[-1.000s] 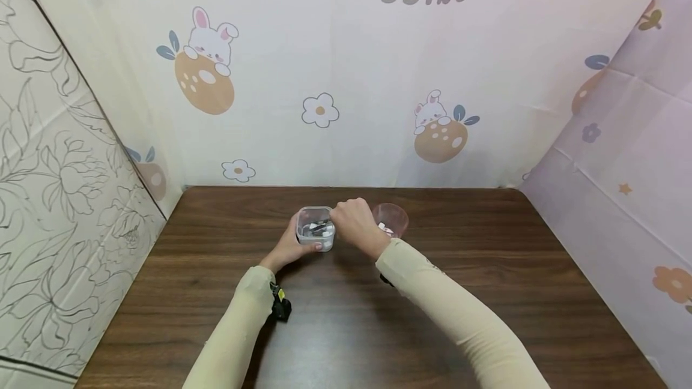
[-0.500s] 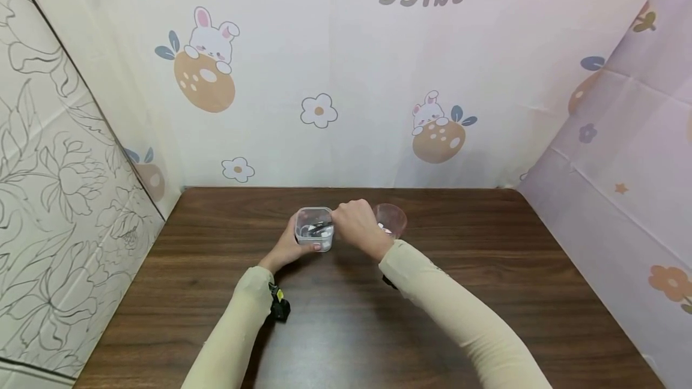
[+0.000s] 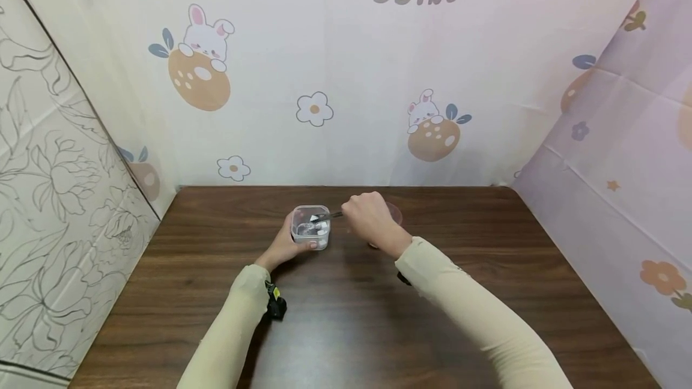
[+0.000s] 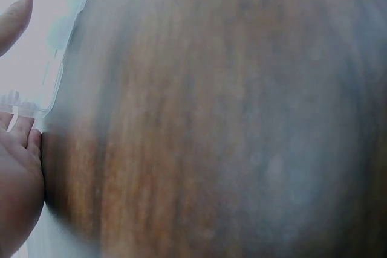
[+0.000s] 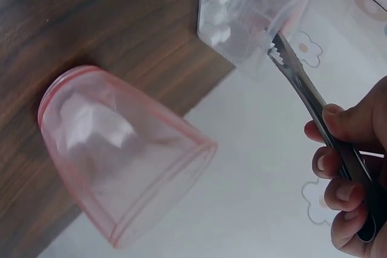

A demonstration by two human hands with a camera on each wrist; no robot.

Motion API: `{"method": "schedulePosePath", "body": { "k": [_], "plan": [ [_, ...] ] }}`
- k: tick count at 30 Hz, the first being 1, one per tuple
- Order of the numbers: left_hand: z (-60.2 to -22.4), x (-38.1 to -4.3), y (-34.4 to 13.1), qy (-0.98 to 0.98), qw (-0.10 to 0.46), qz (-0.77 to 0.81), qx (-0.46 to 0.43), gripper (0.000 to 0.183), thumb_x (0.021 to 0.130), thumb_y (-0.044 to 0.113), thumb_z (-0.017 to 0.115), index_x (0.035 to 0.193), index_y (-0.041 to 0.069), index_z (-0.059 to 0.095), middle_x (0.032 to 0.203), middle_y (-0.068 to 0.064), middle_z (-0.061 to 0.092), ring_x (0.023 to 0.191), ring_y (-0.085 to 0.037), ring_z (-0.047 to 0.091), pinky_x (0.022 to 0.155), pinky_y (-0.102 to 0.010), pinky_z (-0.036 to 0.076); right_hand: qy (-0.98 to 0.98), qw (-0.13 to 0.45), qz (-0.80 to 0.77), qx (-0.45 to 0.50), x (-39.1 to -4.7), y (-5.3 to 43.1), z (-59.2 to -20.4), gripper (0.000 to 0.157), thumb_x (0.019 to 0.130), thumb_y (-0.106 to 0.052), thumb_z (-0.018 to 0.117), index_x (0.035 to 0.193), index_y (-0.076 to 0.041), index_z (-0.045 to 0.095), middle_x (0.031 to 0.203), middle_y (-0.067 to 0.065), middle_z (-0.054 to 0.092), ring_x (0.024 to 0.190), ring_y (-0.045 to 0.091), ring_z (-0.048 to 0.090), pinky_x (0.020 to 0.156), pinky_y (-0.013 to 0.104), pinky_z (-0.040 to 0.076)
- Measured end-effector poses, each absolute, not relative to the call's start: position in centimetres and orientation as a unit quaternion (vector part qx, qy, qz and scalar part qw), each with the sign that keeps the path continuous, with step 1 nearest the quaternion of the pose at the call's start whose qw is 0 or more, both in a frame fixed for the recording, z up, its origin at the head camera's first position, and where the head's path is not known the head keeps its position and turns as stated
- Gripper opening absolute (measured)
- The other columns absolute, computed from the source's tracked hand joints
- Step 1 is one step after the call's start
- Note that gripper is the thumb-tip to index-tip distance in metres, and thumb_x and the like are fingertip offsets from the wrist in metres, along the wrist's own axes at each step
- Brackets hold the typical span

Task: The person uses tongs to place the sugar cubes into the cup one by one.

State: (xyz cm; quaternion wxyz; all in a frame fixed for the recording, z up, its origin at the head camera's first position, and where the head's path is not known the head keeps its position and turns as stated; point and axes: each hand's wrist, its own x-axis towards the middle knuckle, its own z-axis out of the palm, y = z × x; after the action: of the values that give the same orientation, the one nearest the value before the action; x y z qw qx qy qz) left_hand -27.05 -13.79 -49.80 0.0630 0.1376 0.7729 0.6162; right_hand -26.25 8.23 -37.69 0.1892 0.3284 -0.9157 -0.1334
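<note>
In the head view, my left hand (image 3: 283,247) grips a small clear plastic container (image 3: 311,210) from its left side, thumb across the near wall. White lumps (image 5: 219,33) lie in its bottom, seen through the wall in the right wrist view. My right hand (image 3: 370,218) holds metal tongs (image 5: 309,96), thumb on one arm and fingers curled around the other. The tongs' toothed tips are at the container's mouth, and a small white piece (image 3: 314,218) shows beside them in the head view. In the left wrist view only part of the left hand (image 4: 18,179) and the container's edge show.
A translucent pink cup (image 5: 151,143) stands just right of the container, partly hidden behind the right hand in the head view. Whitish pieces show inside it. The dark wooden table (image 3: 346,329) meets a patterned cloth wall (image 3: 357,155) at its back edge.
My right hand has moved right and slightly up, drawing the tongs back so more of them shows outside the container. The left hand keeps its grip. The head view has shifted a little.
</note>
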Motion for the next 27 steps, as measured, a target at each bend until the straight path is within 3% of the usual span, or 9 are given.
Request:
{"method": "schedulePosePath", "body": {
  "k": [4,7,10,12,14,18,22,27],
  "plan": [
    [-51.2,-27.9,-13.8,0.790,0.048,0.595,0.139,0.099,0.074,0.006,0.081,0.148,-0.001,0.015,0.148,-0.025,0.030,0.135,-0.038,0.027,0.110,-0.051,0.019,-0.915,0.197,-0.131,0.325,-25.8,9.3,-36.8,0.042,0.064,-0.036,0.087,0.050,-0.019,0.051,0.046,-0.006,0.041,0.042,0.007,0.033,0.038,0.026,0.036],
    [-52.1,-28.3,-13.8,0.798,0.042,0.585,0.137,0.101,0.074,0.009,0.082,0.149,0.003,0.015,0.148,-0.022,0.031,0.135,-0.037,0.028,0.110,-0.050,0.020,-0.914,0.211,-0.118,0.326,-25.5,10.1,-36.1,0.049,0.065,-0.029,0.086,0.049,-0.019,0.041,0.045,-0.007,0.030,0.043,0.008,0.023,0.038,0.024,0.026],
    [-52.4,-28.6,-13.8,0.800,0.039,0.584,0.135,0.102,0.074,0.009,0.082,0.150,0.006,0.014,0.148,-0.022,0.031,0.135,-0.037,0.029,0.109,-0.051,0.021,-0.911,0.229,-0.100,0.328,-25.4,10.9,-35.6,0.050,0.072,-0.011,0.073,0.050,-0.019,0.029,0.048,-0.006,0.019,0.048,0.010,0.015,0.041,0.026,0.017],
    [-52.3,-28.7,-13.9,0.797,0.041,0.587,0.132,0.102,0.073,0.008,0.082,0.150,0.007,0.014,0.148,-0.021,0.031,0.135,-0.037,0.029,0.109,-0.050,0.021,-0.909,0.242,-0.092,0.327,-25.4,11.5,-35.2,0.043,0.073,-0.004,0.063,0.050,-0.017,0.029,0.050,-0.006,0.017,0.049,0.011,0.014,0.042,0.027,0.015],
    [-52.0,-28.6,-13.9,0.793,0.043,0.593,0.132,0.103,0.073,0.006,0.082,0.150,0.006,0.014,0.148,-0.023,0.030,0.134,-0.038,0.029,0.109,-0.051,0.021,-0.909,0.247,-0.090,0.324,-25.4,12.0,-34.9,0.034,0.071,-0.002,0.058,0.050,-0.016,0.036,0.049,-0.006,0.020,0.049,0.011,0.016,0.040,0.028,0.017],
    [-50.4,-27.8,-13.9,0.778,0.048,0.610,0.144,0.101,0.073,0.000,0.080,0.149,-0.002,0.014,0.146,-0.029,0.029,0.133,-0.043,0.028,0.109,-0.053,0.020,-0.916,0.243,-0.095,0.306,-25.1,13.1,-34.3,0.024,0.071,-0.007,0.062,0.053,-0.015,0.049,0.046,-0.004,0.034,0.046,0.013,0.023,0.036,0.031,0.027],
    [-48.9,-26.8,-13.9,0.780,0.051,0.605,0.151,0.097,0.075,-0.001,0.077,0.147,-0.006,0.013,0.146,-0.031,0.029,0.133,-0.045,0.027,0.109,-0.054,0.020,-0.925,0.228,-0.097,0.288,-24.8,14.1,-33.6,0.022,0.069,-0.010,0.068,0.054,-0.015,0.053,0.046,-0.001,0.043,0.043,0.015,0.030,0.035,0.035,0.034],
    [-48.5,-26.5,-13.9,0.786,0.057,0.598,0.147,0.096,0.076,-0.002,0.076,0.147,-0.006,0.012,0.146,-0.031,0.028,0.132,-0.046,0.028,0.108,-0.053,0.022,-0.934,0.215,-0.093,0.271,-24.4,15.4,-32.9,0.025,0.068,-0.009,0.071,0.055,-0.016,0.051,0.048,-0.003,0.043,0.041,0.016,0.037,0.036,0.036,0.034]
  ]
}}
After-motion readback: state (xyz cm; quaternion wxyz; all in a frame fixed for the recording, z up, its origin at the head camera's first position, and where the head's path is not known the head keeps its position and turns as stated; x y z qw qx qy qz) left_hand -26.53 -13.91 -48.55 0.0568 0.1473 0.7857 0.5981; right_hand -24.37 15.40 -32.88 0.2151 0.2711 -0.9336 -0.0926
